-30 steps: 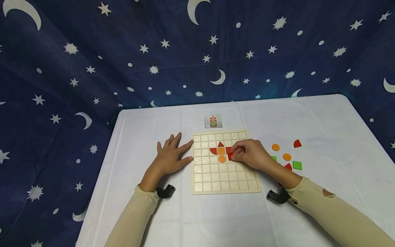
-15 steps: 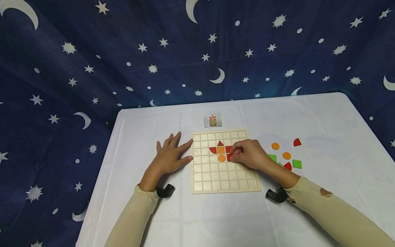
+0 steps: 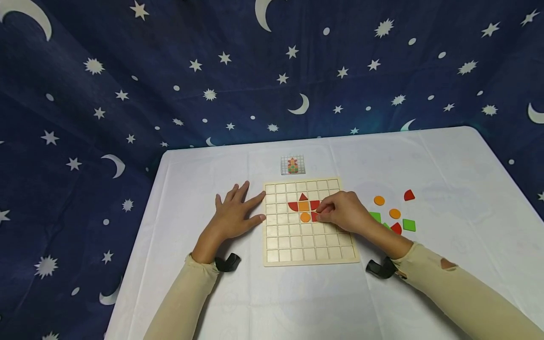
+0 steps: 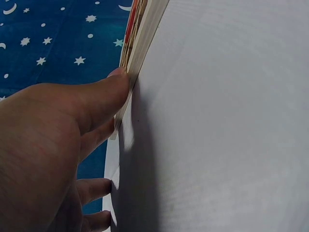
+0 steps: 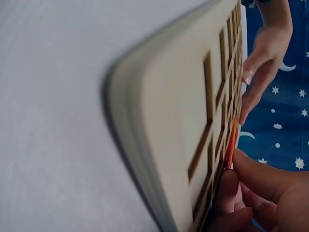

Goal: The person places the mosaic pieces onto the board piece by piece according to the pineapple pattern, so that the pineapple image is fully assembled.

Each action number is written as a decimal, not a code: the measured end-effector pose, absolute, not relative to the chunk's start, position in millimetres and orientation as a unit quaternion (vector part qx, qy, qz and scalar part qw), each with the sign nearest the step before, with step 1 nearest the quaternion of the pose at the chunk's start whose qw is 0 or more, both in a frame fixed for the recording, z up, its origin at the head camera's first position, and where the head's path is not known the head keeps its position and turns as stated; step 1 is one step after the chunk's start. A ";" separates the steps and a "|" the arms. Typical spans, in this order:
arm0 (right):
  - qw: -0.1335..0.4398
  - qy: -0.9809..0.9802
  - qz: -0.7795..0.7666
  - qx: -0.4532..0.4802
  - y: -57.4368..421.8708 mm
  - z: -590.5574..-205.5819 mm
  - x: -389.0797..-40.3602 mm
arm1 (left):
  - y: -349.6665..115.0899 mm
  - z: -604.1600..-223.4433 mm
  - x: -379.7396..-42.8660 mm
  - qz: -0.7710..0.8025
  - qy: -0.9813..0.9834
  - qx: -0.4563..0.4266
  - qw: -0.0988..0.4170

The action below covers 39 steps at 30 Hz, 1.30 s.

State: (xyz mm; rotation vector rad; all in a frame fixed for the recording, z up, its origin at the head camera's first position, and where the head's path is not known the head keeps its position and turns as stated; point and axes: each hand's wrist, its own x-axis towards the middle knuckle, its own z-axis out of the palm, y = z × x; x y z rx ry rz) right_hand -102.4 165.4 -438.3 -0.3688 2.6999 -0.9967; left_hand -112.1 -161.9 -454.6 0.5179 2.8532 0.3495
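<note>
My right hand point(image 3: 342, 210) pinches a red tile point(image 3: 314, 216) between thumb and fingers, low over the wooden grid board point(image 3: 310, 255); the fingers hide part of its outline. In the right wrist view the thumb and fingertips meet right at the board's surface. Left of that tile lies an orange round tile point(image 3: 305, 217). Just above are an orange square point(image 3: 303, 206), a red quarter circle point(image 3: 293, 206), another red tile point(image 3: 314, 205) and a red triangle point(image 3: 302, 197). My left hand point(image 3: 233, 215) lies spread, thumb and index fingertips against the board's left edge.
Behind the board lies a small pattern card point(image 3: 293, 165) with a coloured figure. To the right, loose tiles are scattered on the white cloth: orange rounds point(image 3: 379, 200), green squares point(image 3: 409, 225) and red quarter circles point(image 3: 409, 195). A dark starry curtain point(image 3: 238, 80) hangs behind the table.
The red tile in my right hand has shifted slightly left and flatter into the square beside the orange round tile. My left hand stays at the board's edge.
</note>
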 end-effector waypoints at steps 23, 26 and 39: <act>0.137 0.918 -0.356 -0.113 197.1 -418.9 -107.6 | -161.9 -456.2 -112.7 0.124 0.970 0.176 0.111; 0.115 0.926 -0.344 -0.102 217.4 -409.6 -111.6 | -161.9 -455.9 -112.5 0.124 0.970 0.177 0.112; 0.085 0.961 -0.258 -0.053 330.6 -396.8 -128.3 | -161.6 -453.2 -111.2 0.124 0.970 0.179 0.105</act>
